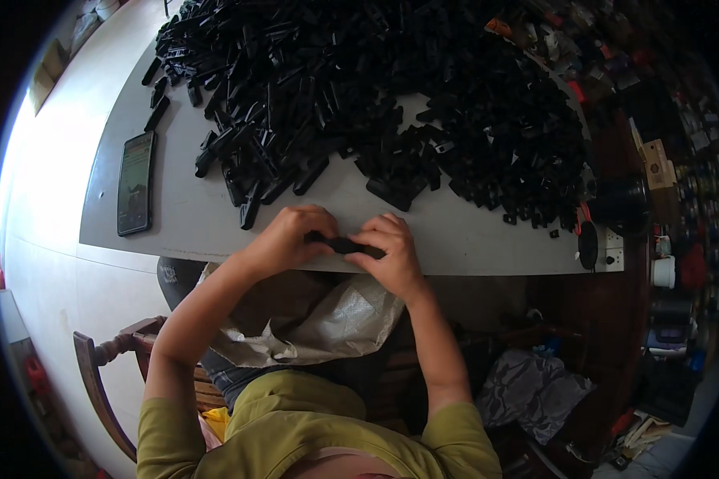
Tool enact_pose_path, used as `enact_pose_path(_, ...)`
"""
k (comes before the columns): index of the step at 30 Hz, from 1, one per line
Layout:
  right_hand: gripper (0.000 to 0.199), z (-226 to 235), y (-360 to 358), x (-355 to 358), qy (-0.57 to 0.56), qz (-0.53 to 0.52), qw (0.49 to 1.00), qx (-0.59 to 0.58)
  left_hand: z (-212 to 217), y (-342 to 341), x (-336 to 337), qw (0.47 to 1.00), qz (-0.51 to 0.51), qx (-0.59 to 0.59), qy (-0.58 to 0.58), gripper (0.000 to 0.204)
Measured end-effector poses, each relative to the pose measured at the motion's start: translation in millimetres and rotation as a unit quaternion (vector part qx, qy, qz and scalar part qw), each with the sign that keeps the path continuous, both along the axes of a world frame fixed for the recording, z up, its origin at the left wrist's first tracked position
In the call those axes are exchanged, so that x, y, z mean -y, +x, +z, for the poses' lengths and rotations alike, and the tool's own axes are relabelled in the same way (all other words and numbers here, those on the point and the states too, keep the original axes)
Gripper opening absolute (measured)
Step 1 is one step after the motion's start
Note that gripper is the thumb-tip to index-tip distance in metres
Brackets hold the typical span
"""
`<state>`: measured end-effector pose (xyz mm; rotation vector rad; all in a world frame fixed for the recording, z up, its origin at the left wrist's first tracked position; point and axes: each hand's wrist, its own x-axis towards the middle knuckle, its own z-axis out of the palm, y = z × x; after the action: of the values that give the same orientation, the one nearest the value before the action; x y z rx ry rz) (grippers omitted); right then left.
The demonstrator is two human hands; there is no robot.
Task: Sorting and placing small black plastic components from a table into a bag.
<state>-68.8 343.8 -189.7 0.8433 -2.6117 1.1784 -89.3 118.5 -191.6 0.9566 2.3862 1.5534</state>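
I judge step: joining black plastic part (345, 244) at table edge (487, 259). Left hand (289, 237) and right hand (391, 254) both pinch it, one per end. Loose parts pile (359, 88) beyond grip. Next: firm squeeze, ends aligned.

A workshop — heaped black plastic parts (375, 88) cover the grey worktable (471, 239).

**One head camera, looking steeply down**

A single fisheye view from the person's head faces down and forward over the flat grey tabletop (455, 247), near enough that lap, forearms and the heap of black plastic parts (359, 88) fill it.
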Motion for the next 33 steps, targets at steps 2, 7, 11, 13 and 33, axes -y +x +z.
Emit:
enact_pose_path(2, 0.032, -1.9, 2.2, 2.3, 0.0, -0.012, 1.0, 0.028, 1.9, 0.4, -0.9, 1.0, -0.015, -0.016, 0.01, 0.02)
enact_pose_path(7, 0.018, 2.2, -9.1, -16.7, -0.116, -0.17, 0.978, 0.029, 18.7, 10.6, 9.1, 0.992, -0.108, -0.044, -0.056, 0.026)
enact_pose_path(11, 0.024, -6.1, -32.2, -43.2, 0.032, -0.264, 0.96, -0.089, 23.4, -0.5, -14.6, 0.997, -0.025, -0.038, -0.06, 0.033)
enact_pose_path(13, 0.026, -4.4, -33.3, -38.0, 0.072, -0.247, 0.961, -0.099, 18.7, -12.8, -40.7, 0.979, 0.079, -0.165, -0.09, 0.039)
enact_pose_path(33, 0.026, -12.1, -12.8, -19.8, 0.004, -0.221, 0.973, -0.072, 5.1, 18.6, -7.0, 0.988, 0.125, -0.057, -0.071, 0.025)
